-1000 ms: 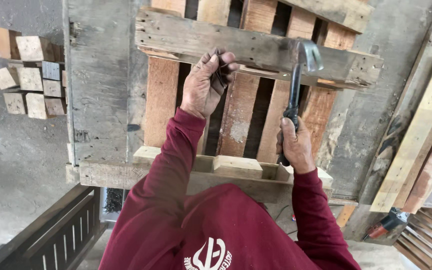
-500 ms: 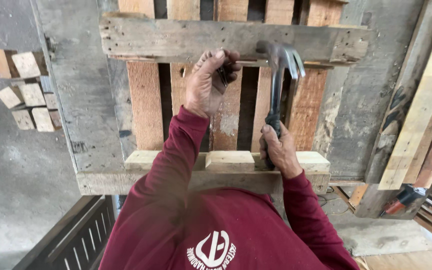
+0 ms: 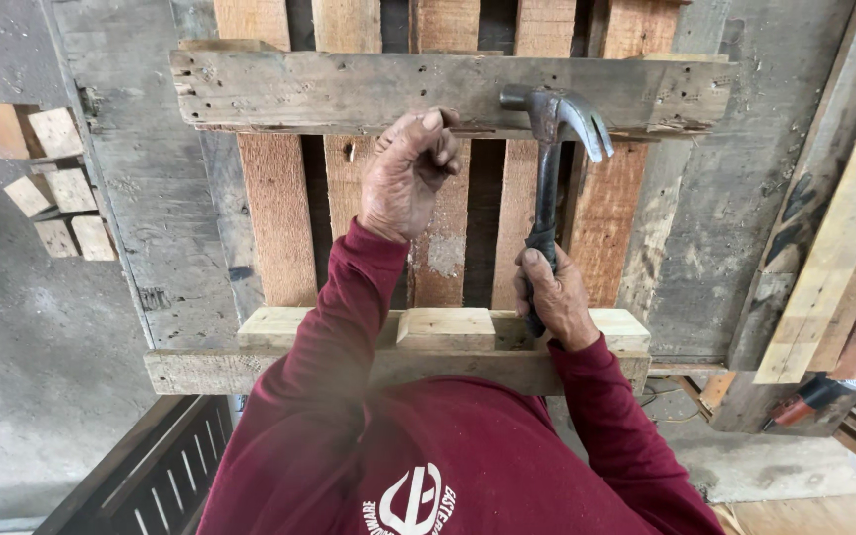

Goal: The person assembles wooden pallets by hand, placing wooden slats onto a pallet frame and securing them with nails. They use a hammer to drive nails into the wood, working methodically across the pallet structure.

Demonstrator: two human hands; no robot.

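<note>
Head view, right hand [image 3: 555, 297] gripping claw hammer [image 3: 550, 149], left hand [image 3: 408, 173] pinched closed against grey pallet board [image 3: 349, 94]

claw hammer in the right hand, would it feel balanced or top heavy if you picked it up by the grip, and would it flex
Likely top heavy: the claw hammer has a thick metal head above a slim shaft, and the right hand grips low on the handle. It probably would not flex, as the shaft looks like solid steel. The dark grip looks rubbery, so probably not slippery.

Single head view, steeply down, close over pallet [image 3: 448, 94]
</note>
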